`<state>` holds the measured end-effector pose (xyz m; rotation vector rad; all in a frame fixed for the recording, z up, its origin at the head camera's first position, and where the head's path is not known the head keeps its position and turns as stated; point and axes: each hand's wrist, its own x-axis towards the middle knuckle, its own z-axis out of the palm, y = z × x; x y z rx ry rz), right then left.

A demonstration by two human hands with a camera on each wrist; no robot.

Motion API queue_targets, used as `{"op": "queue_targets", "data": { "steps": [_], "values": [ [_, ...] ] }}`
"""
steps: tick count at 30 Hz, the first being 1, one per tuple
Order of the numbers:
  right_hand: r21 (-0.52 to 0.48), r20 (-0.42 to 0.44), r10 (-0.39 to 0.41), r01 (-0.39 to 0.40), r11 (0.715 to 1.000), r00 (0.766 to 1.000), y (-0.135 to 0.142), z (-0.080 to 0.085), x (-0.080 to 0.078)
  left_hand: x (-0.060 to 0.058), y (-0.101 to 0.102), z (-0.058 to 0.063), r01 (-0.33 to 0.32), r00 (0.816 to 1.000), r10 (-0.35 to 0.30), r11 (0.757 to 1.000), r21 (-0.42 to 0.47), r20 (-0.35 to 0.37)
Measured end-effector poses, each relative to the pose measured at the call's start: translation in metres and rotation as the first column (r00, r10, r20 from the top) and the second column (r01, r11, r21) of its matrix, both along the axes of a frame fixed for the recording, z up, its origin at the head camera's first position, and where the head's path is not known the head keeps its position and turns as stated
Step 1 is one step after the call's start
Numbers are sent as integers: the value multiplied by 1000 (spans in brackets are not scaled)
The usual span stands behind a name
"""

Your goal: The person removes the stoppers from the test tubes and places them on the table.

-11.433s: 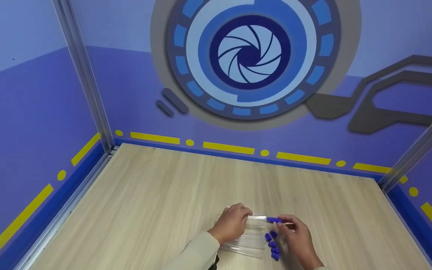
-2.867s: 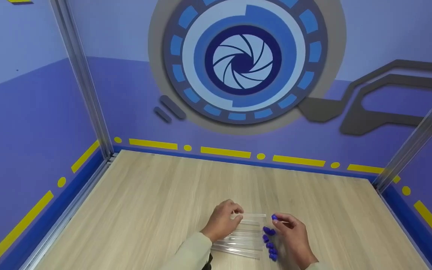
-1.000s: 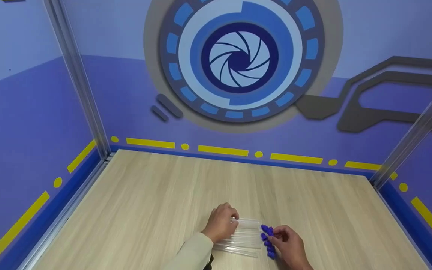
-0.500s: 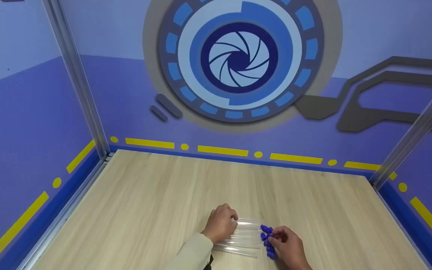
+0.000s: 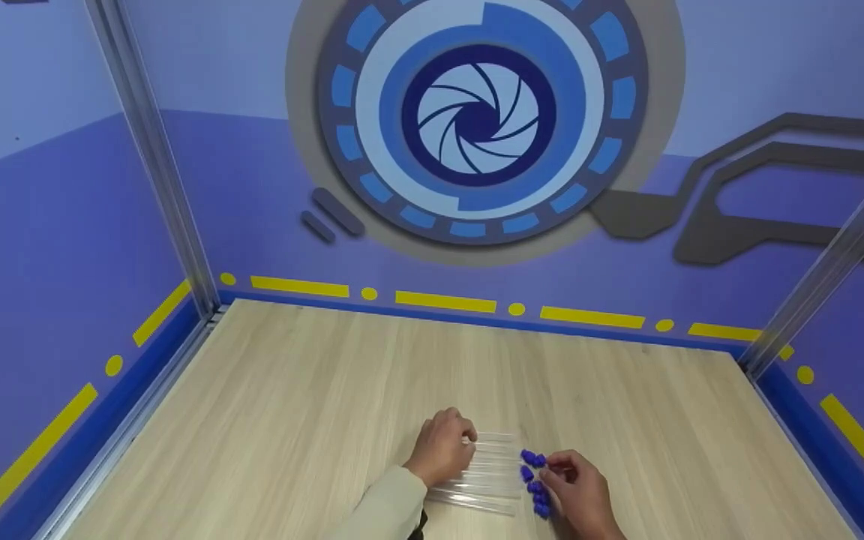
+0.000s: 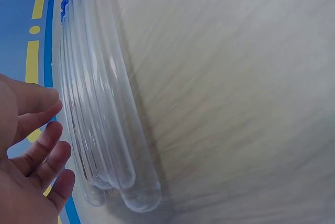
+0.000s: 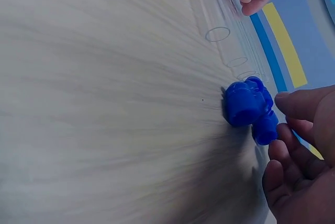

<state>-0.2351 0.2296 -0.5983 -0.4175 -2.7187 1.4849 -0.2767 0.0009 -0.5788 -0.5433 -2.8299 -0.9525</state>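
Note:
Several clear test tubes lie side by side on the wooden table, their rounded ends near in the left wrist view. My left hand is at the far side of this row, fingers loosely bent and thumb close to the index finger; no thing shows between them. Off the tubes' open ends sits a cluster of small blue caps. Beside the caps is my right hand. Its thumb and index finger stand a little apart with no cap visible between them, fingertips right at the nearest cap.
Bare wooden table surrounds the tubes and caps. A blue patterned panel rises along the back, with metal posts in the corners. A beige sleeve covers my left forearm.
About three seconds ago my right hand pinched a blue cap at the far end of the row; it has since come nearer. The far tubes have spread slightly away in the last half second.

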Motion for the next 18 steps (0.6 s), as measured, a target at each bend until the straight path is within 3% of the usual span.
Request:
{"op": "queue_targets", "data": {
  "steps": [11,18],
  "values": [
    [-15,67,2,-1,1000,998,0,21,-1,0,0,6,17,1000,-17,1000,6,10],
    [119,-66,63,-55,991,996,-8,33,-4,1,-2,13,48,998,-47,999,12,-29]
  ]
}}
